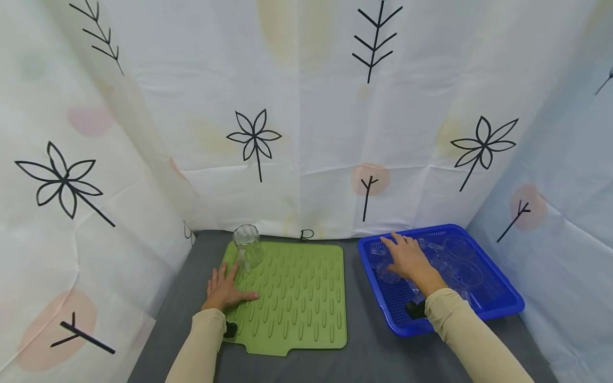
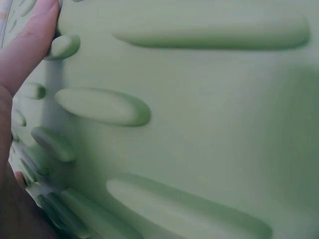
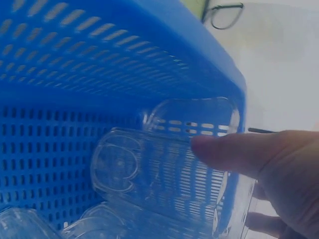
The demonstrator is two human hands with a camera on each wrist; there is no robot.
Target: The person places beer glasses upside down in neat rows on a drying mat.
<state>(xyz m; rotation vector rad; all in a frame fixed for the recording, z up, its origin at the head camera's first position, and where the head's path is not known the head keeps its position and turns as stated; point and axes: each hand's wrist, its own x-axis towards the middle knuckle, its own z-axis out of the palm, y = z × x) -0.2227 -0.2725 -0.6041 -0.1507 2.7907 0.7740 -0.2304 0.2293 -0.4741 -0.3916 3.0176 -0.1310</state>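
Note:
My left hand [image 1: 224, 290] lies flat with spread fingers on the left edge of a green ridged drying mat [image 1: 297, 298]. Just beyond its fingertips, a clear glass mug [image 1: 248, 246] stands on the mat's far left corner. My right hand [image 1: 407, 259] reaches over the left part of a blue plastic basket [image 1: 495, 271], its fingers extended and apart. In the right wrist view, its thumb [image 3: 219, 149] overlaps the side of a clear glass [image 3: 164, 174] lying in the basket. The other fingers are partly hidden behind the thumb side of the hand.
More clear glassware [image 1: 460, 268] lies in the middle and right of the basket. A dark grey table [image 1: 356, 351] carries the mat and basket. Patterned white curtains [image 1: 306, 133] stand behind and on both sides.

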